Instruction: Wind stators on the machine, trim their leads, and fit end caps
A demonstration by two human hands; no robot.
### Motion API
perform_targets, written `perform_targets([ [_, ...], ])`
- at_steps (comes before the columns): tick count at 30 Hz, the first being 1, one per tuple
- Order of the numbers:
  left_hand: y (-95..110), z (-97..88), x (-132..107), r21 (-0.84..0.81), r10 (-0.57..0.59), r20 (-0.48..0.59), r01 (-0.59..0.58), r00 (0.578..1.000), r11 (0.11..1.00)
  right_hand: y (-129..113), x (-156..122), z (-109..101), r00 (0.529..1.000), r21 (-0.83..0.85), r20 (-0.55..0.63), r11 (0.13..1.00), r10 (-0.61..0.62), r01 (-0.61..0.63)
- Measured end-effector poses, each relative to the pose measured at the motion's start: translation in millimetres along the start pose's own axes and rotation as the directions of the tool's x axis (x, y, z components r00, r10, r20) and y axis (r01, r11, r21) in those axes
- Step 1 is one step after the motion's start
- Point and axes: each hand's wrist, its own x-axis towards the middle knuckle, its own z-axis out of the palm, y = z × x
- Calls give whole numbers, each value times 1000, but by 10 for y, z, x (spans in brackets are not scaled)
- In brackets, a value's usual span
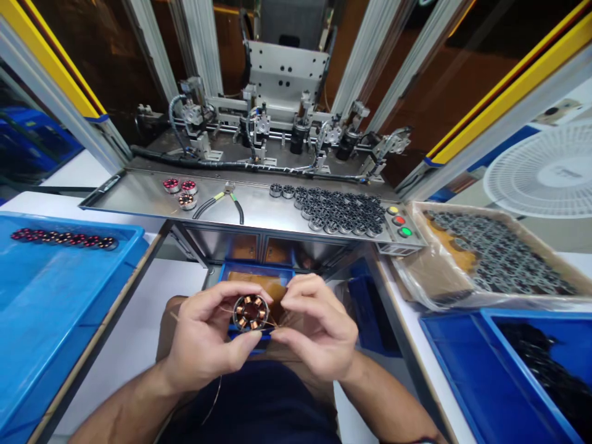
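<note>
My left hand (210, 336) grips a motor stator (250, 312), a round ring wound with copper coils, between thumb and fingers above my lap. Thin copper wires (274, 325) run from the stator's right side towards my right hand (319, 330). Its thumb and fingers are bent close to these wire ends, and I see them pinching there. Another loose wire (213, 401) hangs below my left hand. On the metal shelf ahead lie wire cutters (226, 196) with yellow-green and black handles, beside several wound stators (187, 200).
Many bare stator cores (340, 209) cover the shelf's right half, near a button panel (401, 223). Behind stands a winding machine (277, 132). A blue tray (60, 314) with a row of wound stators is left; a carton (435, 277) of cores and a blue bin (456, 357) are right.
</note>
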Motion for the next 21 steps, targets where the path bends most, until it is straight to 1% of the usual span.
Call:
perform_targets([
  [2,7,-2,10,-83,-78,54,82,995,993,15,111,-81,993,1,106,999,-50,50],
  [4,-16,-5,2,-135,-137,105,151,985,979,13,229,-128,974,32,201,994,-108,103],
  [7,-70,-16,-22,-184,-193,182,226,964,956,-3,345,-139,942,70,284,984,-178,165],
  [8,-87,-22,-29,-197,-209,209,251,955,948,-9,358,-133,936,66,294,981,-195,184],
  [10,-114,-36,-37,-237,-243,255,304,936,923,-24,346,-118,933,33,278,973,-227,226],
  [13,-123,-49,-36,-308,-281,296,370,913,877,-59,255,-104,945,-70,173,953,-279,294],
  [15,-107,-39,-31,-334,-266,285,356,921,873,-92,171,-96,942,-169,128,929,-310,329],
  [16,-95,-28,-29,-334,-242,265,324,933,885,-110,129,-89,942,-222,120,916,-315,334],
  [18,-72,4,-28,-304,-171,193,225,966,926,-143,56,-61,944,-304,91,894,-316,329],
  [21,-61,54,-35,-205,-45,72,59,996,977,-173,-6,19,950,-353,-28,892,-312,283],
])
